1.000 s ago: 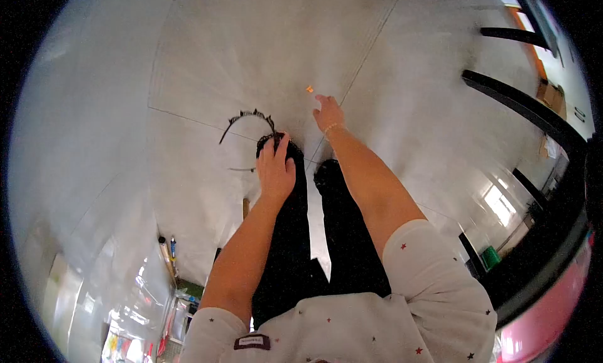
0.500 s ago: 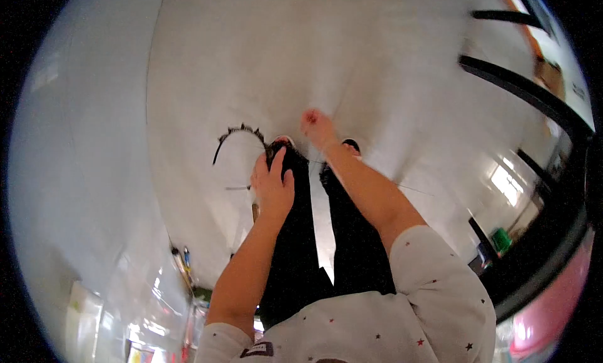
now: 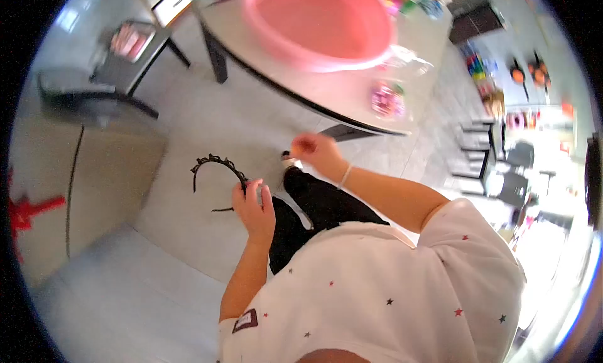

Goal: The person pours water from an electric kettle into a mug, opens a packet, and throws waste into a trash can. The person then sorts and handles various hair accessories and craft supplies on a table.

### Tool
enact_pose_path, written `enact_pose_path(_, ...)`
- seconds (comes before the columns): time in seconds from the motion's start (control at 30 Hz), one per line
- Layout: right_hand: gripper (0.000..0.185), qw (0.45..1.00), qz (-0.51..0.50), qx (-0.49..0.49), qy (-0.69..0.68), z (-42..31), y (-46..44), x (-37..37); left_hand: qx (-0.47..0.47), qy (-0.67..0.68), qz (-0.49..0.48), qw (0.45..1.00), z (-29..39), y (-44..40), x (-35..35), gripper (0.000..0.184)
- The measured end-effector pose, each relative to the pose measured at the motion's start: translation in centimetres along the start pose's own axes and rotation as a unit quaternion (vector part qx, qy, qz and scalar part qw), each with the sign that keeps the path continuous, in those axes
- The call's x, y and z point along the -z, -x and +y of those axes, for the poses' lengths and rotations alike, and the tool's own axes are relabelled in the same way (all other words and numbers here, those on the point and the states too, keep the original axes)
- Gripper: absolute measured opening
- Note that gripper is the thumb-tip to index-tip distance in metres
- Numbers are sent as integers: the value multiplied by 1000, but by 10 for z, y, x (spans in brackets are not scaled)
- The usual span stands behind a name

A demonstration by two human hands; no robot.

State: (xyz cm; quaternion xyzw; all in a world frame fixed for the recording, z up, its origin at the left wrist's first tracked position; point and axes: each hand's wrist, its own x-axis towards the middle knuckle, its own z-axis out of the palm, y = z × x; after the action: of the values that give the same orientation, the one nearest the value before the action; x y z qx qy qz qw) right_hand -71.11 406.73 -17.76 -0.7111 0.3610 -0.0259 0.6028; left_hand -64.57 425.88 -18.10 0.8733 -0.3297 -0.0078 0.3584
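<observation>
A black, looped-top headband (image 3: pixel 215 158) hangs from the left hand (image 3: pixel 254 213), fingers closed narrowly on it. The curled right hand (image 3: pixel 321 154) seems to pinch a small orange piece (image 3: pixel 296 149), now off the floor, so both hands look occupied. Beyond, a round pink plastic basin (image 3: pixel 301 56) sits near the pale table's (image 3: pixel 339 92) curved edge; a shiny pink packet (image 3: pixel 387 100) lies by its corner.
</observation>
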Motion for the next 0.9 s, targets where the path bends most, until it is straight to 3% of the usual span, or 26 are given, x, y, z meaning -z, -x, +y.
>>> enact_pose_path(0.1,21,962,251,103,46,-1,31,79,-32,78,-56,995,28,4,6,26)
enact_pose_path(0.17,24,928,348,59,116,21,44,116,-48,100,-100,989,40,13,-6,30)
enact_pose_path(0.2,25,918,362,77,140,28,52,127,-68,84,-118,987,51,14,-12,32)
enact_pose_path(0.27,28,914,353,102,173,29,-11,231,-52,37,-172,983,134,-58,-73,37)
enact_pose_path(0.37,30,863,453,124,186,68,-22,273,-37,23,-163,986,185,-67,-118,37)
enact_pose_path(0.4,39,850,458,95,241,81,-27,283,14,25,-175,984,192,-71,-136,36)
enact_pose_path(0.5,49,958,244,-57,139,102,-31,318,32,-52,-126,990,207,-76,-194,37)
enact_pose_path(0.53,53,960,166,24,226,123,-38,327,39,-88,-110,989,208,-80,-210,35)
enact_pose_path(0.63,48,964,103,89,228,145,-56,341,53,-139,-159,976,206,-84,-242,31)
enact_pose_path(0.67,46,983,66,57,160,137,-56,349,112,-84,-188,972,182,-83,-262,26)
enact_pose_path(0.73,42,1000,-11,-14,22,118,-51,370,212,57,-165,962,222,-83,-257,22)
enact_pose_path(0.77,41,1000,7,11,28,125,-56,376,259,126,-149,946,245,-86,-249,21)
enact_pose_path(0.83,39,996,47,63,34,143,-71,390,243,140,-134,951,280,-89,-249,14)
enact_pose_path(0.9,38,997,25,74,29,145,-79,431,241,137,-127,952,315,-92,-268,12)
